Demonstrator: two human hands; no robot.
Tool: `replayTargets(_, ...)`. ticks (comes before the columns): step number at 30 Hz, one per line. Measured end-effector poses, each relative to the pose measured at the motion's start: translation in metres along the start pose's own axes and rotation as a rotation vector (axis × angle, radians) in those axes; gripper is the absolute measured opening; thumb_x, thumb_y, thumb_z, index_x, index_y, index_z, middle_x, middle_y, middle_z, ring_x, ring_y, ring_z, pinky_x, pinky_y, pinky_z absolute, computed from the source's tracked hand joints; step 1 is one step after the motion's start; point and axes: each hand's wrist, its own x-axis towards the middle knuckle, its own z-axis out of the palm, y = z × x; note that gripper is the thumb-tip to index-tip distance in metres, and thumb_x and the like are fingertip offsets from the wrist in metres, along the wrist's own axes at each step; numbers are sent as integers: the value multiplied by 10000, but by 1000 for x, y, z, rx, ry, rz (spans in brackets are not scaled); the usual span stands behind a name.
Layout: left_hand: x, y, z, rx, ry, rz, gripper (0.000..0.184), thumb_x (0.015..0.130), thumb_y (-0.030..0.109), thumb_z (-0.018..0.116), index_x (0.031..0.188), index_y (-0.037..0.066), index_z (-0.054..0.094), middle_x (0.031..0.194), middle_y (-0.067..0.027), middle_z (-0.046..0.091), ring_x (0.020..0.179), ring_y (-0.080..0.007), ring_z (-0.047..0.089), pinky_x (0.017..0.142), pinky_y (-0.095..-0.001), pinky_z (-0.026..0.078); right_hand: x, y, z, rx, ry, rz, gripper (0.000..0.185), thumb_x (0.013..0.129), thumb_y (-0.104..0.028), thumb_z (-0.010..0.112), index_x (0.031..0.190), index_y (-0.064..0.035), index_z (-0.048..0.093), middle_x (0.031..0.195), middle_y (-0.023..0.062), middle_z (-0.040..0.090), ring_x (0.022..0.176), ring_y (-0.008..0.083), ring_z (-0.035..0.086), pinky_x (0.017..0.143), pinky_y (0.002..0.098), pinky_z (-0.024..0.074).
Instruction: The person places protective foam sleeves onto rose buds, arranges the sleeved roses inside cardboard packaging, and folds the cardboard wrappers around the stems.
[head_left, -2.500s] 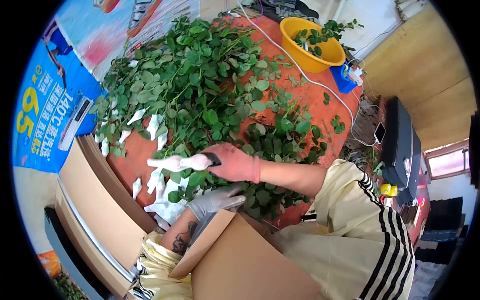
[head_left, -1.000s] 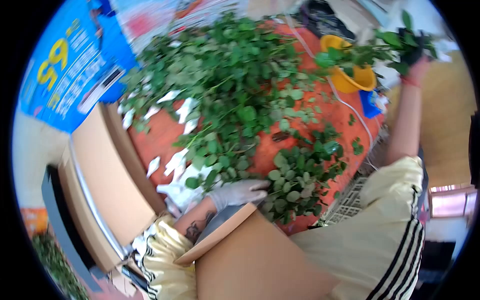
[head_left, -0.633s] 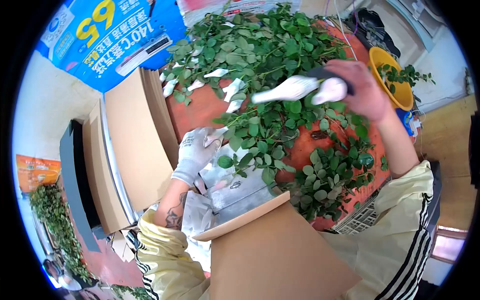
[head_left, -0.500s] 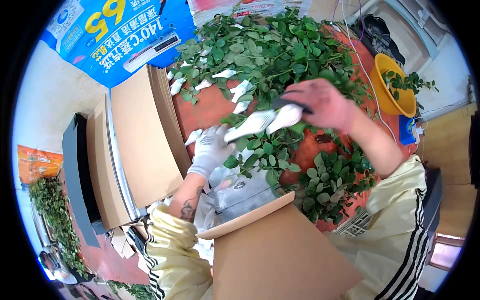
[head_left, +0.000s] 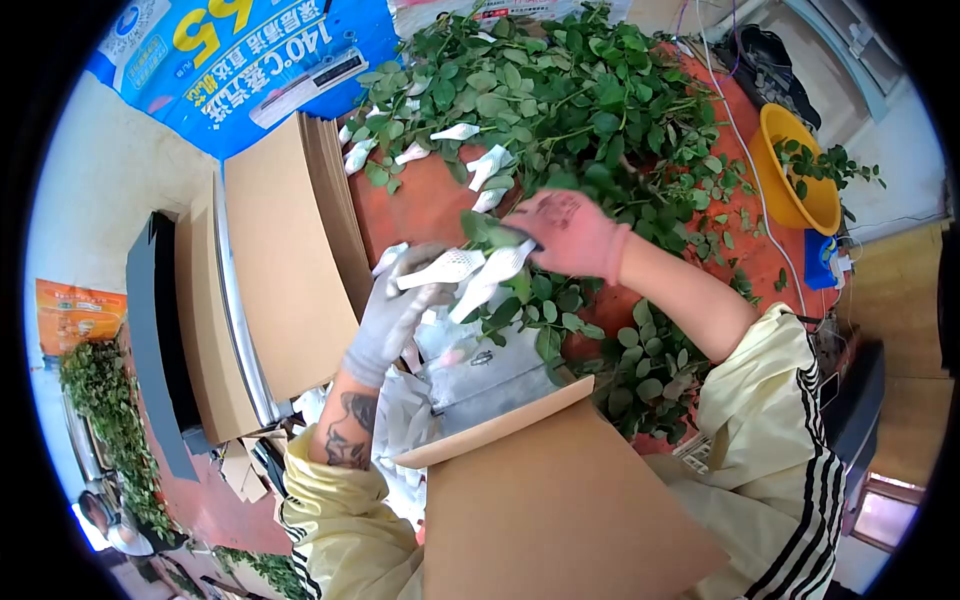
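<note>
My left hand [head_left: 392, 305], in a whitish glove, is closed around leafy rose stems near their heads. One head in a white mesh sleeve [head_left: 442, 269] lies across its fingers. Just right of it, a second sleeved head [head_left: 494, 281] points down and left. My right hand [head_left: 568, 235], in a pink glove, is closed at the stems beside this head, with a black piece [head_left: 520, 237] in its grip whose kind I cannot make out. Green leaves [head_left: 487, 231] show between the hands. Below them stands an open cardboard box [head_left: 500, 432] with a grey, paper-like lining [head_left: 490, 375].
Leafy stems [head_left: 560, 100] with white-sleeved heads pile up on the red table [head_left: 405, 205]. Cardboard sheets [head_left: 285, 260] stand at left, near a blue printed bag [head_left: 250, 75]. At right are a yellow basin [head_left: 800, 185] and a white cable [head_left: 745, 150]. A person [head_left: 125, 530] appears lower left.
My right hand has moved left and down with the black piece, closer to my left hand. The sleeved heads have shifted left and now tilt more downward.
</note>
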Motion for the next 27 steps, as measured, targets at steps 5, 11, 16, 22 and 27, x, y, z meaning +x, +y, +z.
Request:
replayTargets(5,-41,-85,-8,1209,-195,28,402,786,257,607,1128,48,574,1071,-130,618,947,-285,609,847,-384,480,-23,-28,-22,-119,193,-46,418,680,-210,635,1082,-105,587,972,58,592,920,249,572,876,367,444)
replayTargets(11,-47,-114,-24,692,-159,3,418,750,328,644,1044,33,605,982,-152,635,914,-304,603,819,-371,464,-31,-70,23,-262,-184,-190,518,764,-352,493,1247,-165,507,1121,52,545,1076,175,518,966,297,354)
replayTargets(16,-48,-38,-12,121,-222,-230,602,862,467,520,1184,-42,531,1048,-93,607,945,-176,573,858,-318,448,-37,-56,47,-101,-181,-183,568,759,-359,481,1288,-152,483,1163,76,544,1083,154,520,983,314,349)
replayTargets(22,-17,-31,-13,793,127,3,428,838,309,561,1170,39,569,1117,-99,591,1064,-236,549,936,-395,405,-43,-26,-28,-63,527,66,478,685,-180,620,1151,-92,563,1054,82,613,945,257,597,847,341,461)
replayTargets(27,2,-55,-12,1390,179,-153,534,775,290,607,1244,55,510,1216,-156,533,1153,-327,489,960,-433,392,-62,-1,-78,441,587,251,531,712,-93,654,1216,-39,496,1131,127,567,1076,270,546,907,376,434)
